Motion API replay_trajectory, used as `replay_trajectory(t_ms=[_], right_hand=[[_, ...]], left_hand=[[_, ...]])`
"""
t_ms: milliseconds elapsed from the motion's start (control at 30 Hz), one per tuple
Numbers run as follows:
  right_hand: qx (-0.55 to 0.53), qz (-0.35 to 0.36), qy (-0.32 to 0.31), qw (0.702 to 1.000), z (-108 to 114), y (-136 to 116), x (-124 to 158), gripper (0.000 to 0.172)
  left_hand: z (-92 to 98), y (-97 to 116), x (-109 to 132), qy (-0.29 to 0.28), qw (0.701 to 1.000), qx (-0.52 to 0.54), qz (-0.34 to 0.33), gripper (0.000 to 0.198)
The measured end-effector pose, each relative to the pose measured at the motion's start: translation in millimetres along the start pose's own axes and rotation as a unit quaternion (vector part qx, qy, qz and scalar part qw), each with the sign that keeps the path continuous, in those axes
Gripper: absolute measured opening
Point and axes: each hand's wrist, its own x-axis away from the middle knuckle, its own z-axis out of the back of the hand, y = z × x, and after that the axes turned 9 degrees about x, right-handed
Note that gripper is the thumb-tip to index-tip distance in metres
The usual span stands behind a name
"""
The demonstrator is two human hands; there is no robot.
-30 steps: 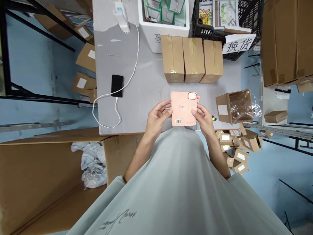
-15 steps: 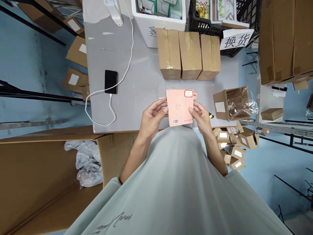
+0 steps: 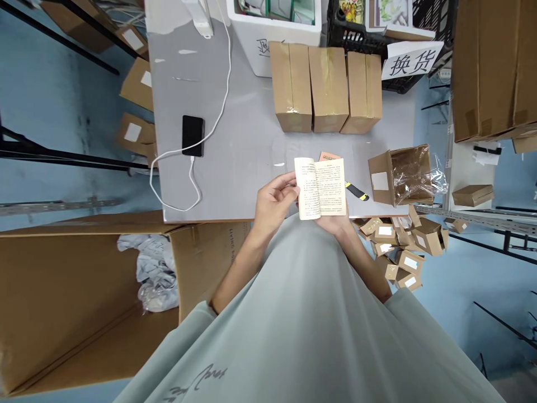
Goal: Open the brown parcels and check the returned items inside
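Observation:
A small book [image 3: 329,188] lies open between my hands, its printed pages facing up. My left hand [image 3: 274,201] pinches the edge of its left pages between thumb and fingers. Beneath the right page, my right hand [image 3: 335,223] supports the book from below; most of its fingers are hidden. Behind the book, the top of a pink booklet [image 3: 329,156] shows on the table. A yellow and black cutter [image 3: 357,191] rests just right of the book.
Three taped cartons [image 3: 328,89] stand in a row ahead. An opened carton with plastic film [image 3: 381,179] sits at right. A phone [image 3: 193,136] with a white cable lies left. A large open box [image 3: 62,302] is at lower left; small cartons [image 3: 409,262] are heaped lower right.
The pink book has gone from showing its back cover to lying open at printed pages. My right hand has moved from its side edge to underneath. More of the cutter shows.

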Motion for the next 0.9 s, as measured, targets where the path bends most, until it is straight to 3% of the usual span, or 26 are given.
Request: replay_trajectory(t_ms=[300, 767, 900], right_hand=[[-0.017, 0.019, 0.031, 0.999, 5, -16, 11, 0.049], [0.012, 0.021, 0.030, 0.999, 22, -9, 10, 0.058], [-0.038, 0.014, 0.032, 0.999, 22, -15, 11, 0.048]], left_hand=[[25.8, 7, 0, 0.020, 1.000, -0.018, -0.003, 0.044], [22.1, 3, -4, 0.013, 1.000, -0.015, 0.010, 0.039], [22.9, 0, -8, 0.023, 0.999, -0.023, 0.006, 0.041]])
